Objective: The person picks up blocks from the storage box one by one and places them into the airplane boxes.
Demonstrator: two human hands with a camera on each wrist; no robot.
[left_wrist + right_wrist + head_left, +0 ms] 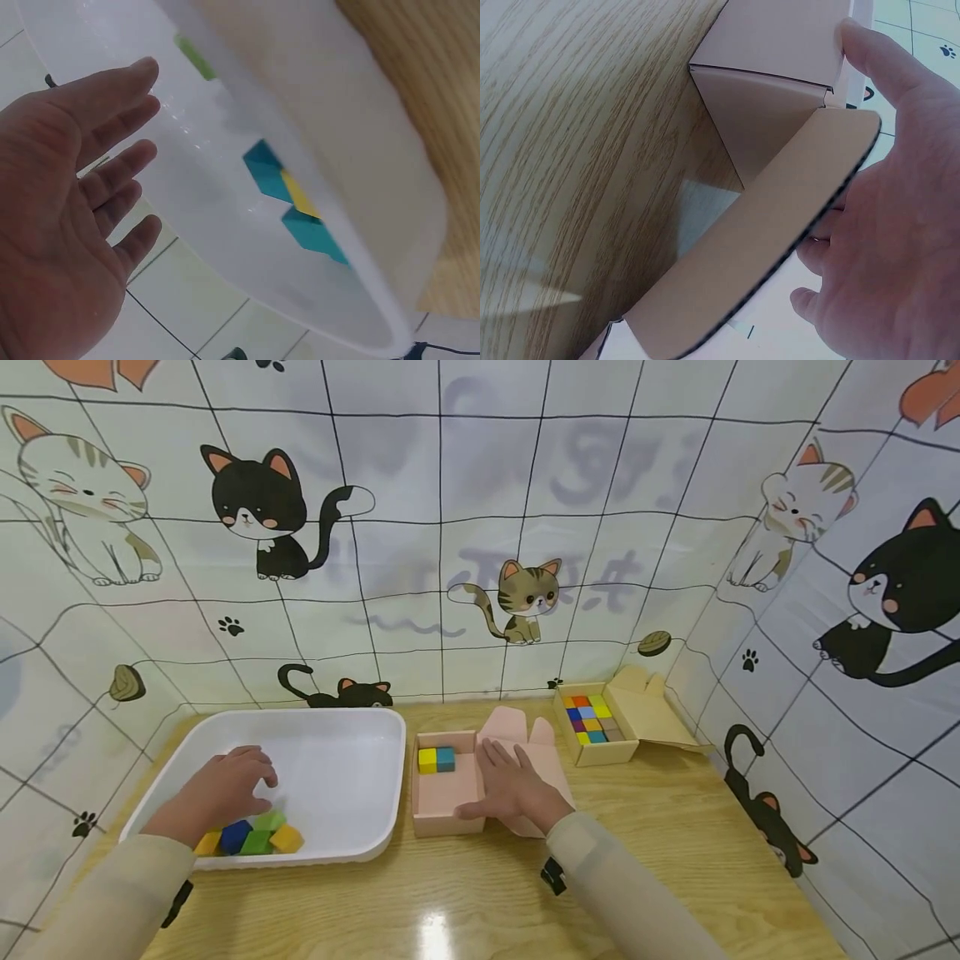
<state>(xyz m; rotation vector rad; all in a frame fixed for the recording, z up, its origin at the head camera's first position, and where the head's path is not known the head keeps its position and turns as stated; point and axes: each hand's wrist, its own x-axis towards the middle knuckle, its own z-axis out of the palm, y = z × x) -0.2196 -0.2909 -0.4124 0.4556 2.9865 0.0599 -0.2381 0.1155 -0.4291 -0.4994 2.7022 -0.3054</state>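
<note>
My left hand hangs over the left part of a white plastic basin, fingers loosely bent and nothing in them. Below it in the basin lie a blue block, a green block and a yellow block, among others. In the left wrist view, teal blocks show past the basin rim. My right hand rests on the open lid and right edge of a pink cardboard box, thumb at its wall. A yellow cube and a teal cube sit side by side at its back.
Farther back on the right stands a cream cardboard box with several rows of coloured cubes, its lid folded open to the right. All stand on a wooden table, against a cat-patterned sheet behind and at the sides.
</note>
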